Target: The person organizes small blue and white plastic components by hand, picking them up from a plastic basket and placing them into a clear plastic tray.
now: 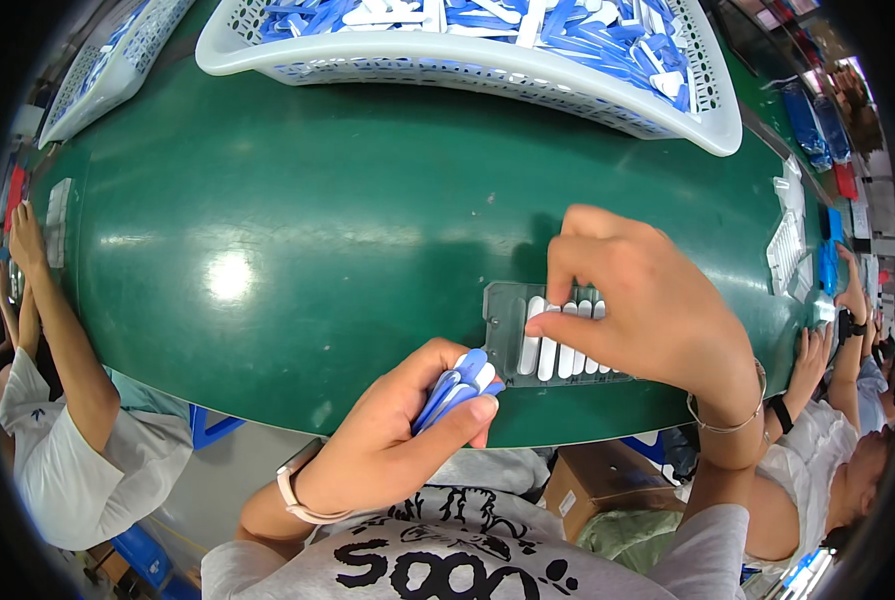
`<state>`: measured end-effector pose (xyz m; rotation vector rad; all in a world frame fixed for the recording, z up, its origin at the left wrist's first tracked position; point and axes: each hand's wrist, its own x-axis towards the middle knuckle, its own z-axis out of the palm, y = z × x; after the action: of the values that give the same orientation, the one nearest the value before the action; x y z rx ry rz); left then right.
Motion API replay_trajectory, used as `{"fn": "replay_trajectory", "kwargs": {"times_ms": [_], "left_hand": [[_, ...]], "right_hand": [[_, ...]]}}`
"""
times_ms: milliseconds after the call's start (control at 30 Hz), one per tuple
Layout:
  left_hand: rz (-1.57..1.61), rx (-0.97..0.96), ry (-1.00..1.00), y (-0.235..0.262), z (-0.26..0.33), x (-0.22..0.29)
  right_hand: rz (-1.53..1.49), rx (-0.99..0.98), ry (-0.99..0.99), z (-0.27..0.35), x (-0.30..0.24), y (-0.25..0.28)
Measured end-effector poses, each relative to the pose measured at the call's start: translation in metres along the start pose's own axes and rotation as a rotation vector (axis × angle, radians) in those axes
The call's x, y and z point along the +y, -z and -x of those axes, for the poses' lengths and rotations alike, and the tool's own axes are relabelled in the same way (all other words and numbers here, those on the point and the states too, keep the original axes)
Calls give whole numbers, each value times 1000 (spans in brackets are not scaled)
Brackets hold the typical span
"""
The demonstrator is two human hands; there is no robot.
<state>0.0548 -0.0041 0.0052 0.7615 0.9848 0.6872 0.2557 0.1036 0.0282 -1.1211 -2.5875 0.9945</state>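
My left hand (393, 440) is closed around a bundle of small flat round-ended strips (455, 388), blue and white, whose ends stick up past the thumb. To its right, on the green table, lies a clear plastic tray (504, 305) with several white strips (567, 358) side by side in it. My right hand (653, 300) reaches over the tray, thumb and forefinger pinched at the upper end of a white strip (548, 350) near the row's left side. The hand covers the tray's right part.
A white perforated basket (468, 55) full of blue and white strips stands at the far edge, another basket (108, 85) at far left. Clear trays (788, 240) lie at right. Co-workers' arms (68, 320) show at both sides. A cardboard box (603, 490) sits below the table edge.
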Motion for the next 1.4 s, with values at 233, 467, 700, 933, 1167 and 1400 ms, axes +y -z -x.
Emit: {"fn": "replay_trajectory", "kwargs": {"times_ms": [233, 467, 700, 933, 1167, 1400], "left_hand": [[33, 38, 67, 4, -1, 5], [167, 65, -3, 6, 0, 4], [-5, 223, -63, 10, -1, 0], [-127, 185, -113, 10, -1, -4], [-530, 150, -373, 7, -1, 1], [-665, 153, -193, 4, -1, 8]], "right_hand": [[-600, -92, 124, 12, -14, -9], [-526, 352, 77, 28, -17, -29], [567, 453, 216, 49, -35, -58], [1015, 405, 101, 61, -63, -88], [906, 392, 32, 52, -65, -75], [937, 361, 30, 77, -52, -68]]}}
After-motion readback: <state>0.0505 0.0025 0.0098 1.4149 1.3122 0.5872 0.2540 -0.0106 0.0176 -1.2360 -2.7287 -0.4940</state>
